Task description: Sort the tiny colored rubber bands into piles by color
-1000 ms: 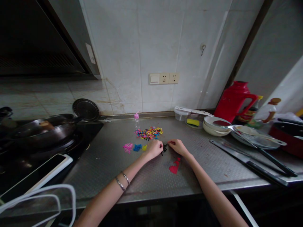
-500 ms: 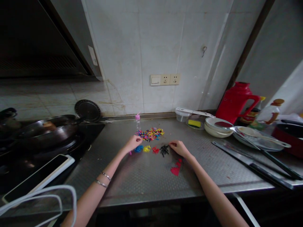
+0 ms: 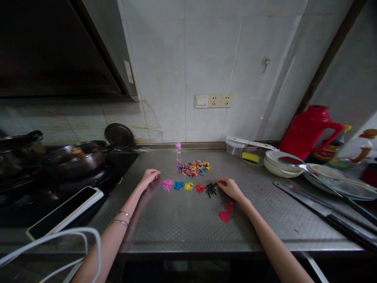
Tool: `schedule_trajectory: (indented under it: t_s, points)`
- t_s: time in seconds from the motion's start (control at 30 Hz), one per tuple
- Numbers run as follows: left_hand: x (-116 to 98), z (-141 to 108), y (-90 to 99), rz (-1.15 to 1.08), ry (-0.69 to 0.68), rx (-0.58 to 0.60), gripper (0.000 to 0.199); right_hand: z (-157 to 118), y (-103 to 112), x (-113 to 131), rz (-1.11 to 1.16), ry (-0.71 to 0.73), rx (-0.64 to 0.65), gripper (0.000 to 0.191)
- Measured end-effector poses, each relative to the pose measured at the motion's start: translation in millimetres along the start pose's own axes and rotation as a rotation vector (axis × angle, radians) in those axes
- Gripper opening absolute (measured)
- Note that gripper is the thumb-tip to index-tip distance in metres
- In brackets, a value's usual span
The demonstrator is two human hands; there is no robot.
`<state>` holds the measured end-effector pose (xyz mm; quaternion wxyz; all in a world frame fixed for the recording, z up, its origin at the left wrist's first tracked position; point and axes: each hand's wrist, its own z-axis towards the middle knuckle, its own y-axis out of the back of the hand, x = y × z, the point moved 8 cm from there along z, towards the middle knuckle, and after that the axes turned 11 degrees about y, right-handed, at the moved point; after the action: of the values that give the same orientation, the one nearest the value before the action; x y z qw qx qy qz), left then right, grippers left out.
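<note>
A mixed heap of small, colourful rubber bands lies on the metal counter. In front of it runs a row of sorted piles: pink bands, blue bands, yellow bands, red bands and black bands. My left hand is just left of the pink pile, fingers curled together; whatever they may pinch is too small to see. Beside the black pile rests my right hand, its fingertips pressed together at the pile's edge, and any band in them is hidden.
Behind the heap stands a small clear bottle with a pink top. Red cut-out pieces lie near my right forearm. A knife, bowls and a red thermos are at right; a pan and phone at left.
My left hand has moved left, from the edge of the mixed heap to beside the pink pile, which now shows fully. The right hand stays by the black pile. The view has turned slightly left.
</note>
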<state>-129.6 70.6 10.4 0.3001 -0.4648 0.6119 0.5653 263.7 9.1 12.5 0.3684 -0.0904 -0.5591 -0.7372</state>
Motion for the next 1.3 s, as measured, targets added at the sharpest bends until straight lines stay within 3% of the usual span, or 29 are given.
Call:
schedule_trajectory:
  t_s: [0.2,0.37,0.57,0.7,0.97,1.3]
  points:
    - [-2,-4,4.7,0.051,-0.067,-0.093,0.023,2,-1,3,-0.011,-0.014,0.002,0.029]
    - [1,-3,5.5,0.054,-0.078,-0.120,0.024,14,-3,29,-0.164,0.013,0.048,0.026]
    - [0,-3,7.3,0.045,-0.105,-0.143,0.022,44,-33,76,-0.253,0.214,0.189,0.030]
    - [0,-2,6.7,0.032,-0.123,-0.128,0.022,65,-52,93,-0.310,0.289,0.254,0.029]
    - [3,1,6.4,0.031,-0.136,-0.129,0.024,89,-68,95,-0.444,0.256,0.346,0.021]
    - [2,3,5.8,0.022,-0.181,-0.110,0.023,90,-75,91,-0.453,0.199,0.376,0.022]
